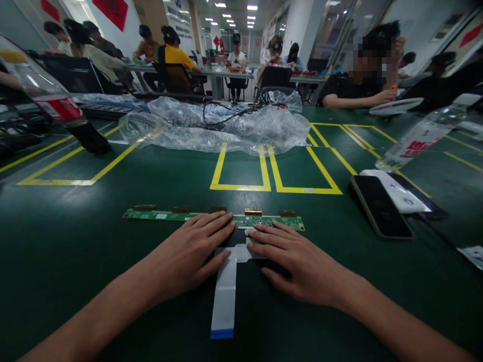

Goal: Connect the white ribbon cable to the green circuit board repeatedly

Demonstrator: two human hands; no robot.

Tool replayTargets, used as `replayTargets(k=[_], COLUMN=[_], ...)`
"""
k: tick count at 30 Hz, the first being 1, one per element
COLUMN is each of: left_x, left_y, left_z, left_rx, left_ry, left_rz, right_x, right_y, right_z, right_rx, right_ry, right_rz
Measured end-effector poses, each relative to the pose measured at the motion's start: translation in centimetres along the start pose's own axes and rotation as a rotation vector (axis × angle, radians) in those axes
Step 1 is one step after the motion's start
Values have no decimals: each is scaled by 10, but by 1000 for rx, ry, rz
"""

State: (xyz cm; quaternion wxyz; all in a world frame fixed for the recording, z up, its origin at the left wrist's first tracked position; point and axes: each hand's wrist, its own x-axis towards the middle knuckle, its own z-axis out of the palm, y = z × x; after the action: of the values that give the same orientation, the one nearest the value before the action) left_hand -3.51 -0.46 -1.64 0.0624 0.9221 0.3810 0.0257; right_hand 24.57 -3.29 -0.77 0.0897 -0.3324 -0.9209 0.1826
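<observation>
A long, narrow green circuit board (169,216) lies across the table, with several brown flex tabs along its far edge. My left hand (198,246) rests flat with fingers stretched out, its fingertips over the board's near edge at the middle. My right hand (290,251) also lies flat, fingers apart, with fingertips at the board's right part. Between the hands runs a white flat ribbon cable (225,296) with a blue end towards me. Its upper part bends right and passes partly under my right fingers, near a small connector on the board.
Yellow tape (241,188) marks rectangles on the green table (173,176). Clear plastic wrap (211,125) with black cables lies behind. A cola bottle (60,105) stands left; a clear bottle (418,138), a phone (383,206) and a white power bank (396,191) are right. Other people sit beyond.
</observation>
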Motion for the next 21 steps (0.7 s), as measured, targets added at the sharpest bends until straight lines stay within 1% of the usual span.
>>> replayTargets(k=[5,12,15,21], left_x=[-4,-13,-13,-8], left_y=[-4,-14,-12,-4], left_z=[-5,-11,-12,-9], left_rx=[-29,-64,-68,-51], left_ry=[-68,-81,-93,-110], left_rz=[20,-21,-29,-54], right_x=[0,-1,-1,-1], right_y=[3,4,4,2], right_z=[-2,-2,-1,-1], right_rx=[13,45,24,-33], right_ry=[21,57,55,8], right_rz=[15,11,15,33])
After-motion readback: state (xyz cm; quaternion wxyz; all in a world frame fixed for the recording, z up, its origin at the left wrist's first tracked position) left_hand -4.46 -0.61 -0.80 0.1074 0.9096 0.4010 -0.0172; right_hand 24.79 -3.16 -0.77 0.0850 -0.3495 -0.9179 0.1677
